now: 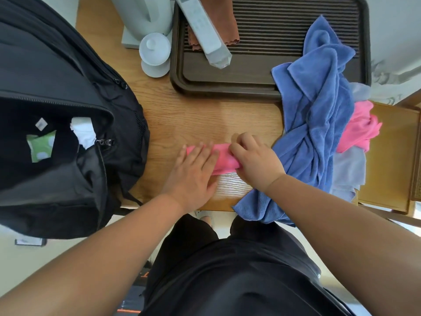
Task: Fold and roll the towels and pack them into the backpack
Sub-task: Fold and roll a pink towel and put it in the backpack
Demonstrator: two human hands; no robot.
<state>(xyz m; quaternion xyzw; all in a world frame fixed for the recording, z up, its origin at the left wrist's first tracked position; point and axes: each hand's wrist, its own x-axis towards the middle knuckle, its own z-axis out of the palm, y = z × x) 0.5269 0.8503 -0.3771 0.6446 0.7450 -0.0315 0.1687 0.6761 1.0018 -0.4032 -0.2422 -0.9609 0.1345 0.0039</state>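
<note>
A small pink towel (224,161), folded into a narrow strip, lies on the wooden table (193,115) close to its near edge, right in front of the person. The left hand (193,169) lies flat on the strip's left end, fingers straight and pressing down. The right hand (255,160) has its fingers curled round the strip's right end, gripping it. Over at nine o'clock from the strip sits the black backpack (68,110), its main compartment unzipped and gaping, with something white and a green spotted packet showing inside. At three o'clock a crumpled blue towel (319,122) sprawls from the tray's corner down over the table's near edge, touching the right wrist. Beyond it, further toward three o'clock, lie a second pink towel (362,126) and a pale grey towel (348,169). At twelve o'clock stands a dark brown slatted tray (227,90), and at eleven o'clock a white lidded cup (155,51).
</note>
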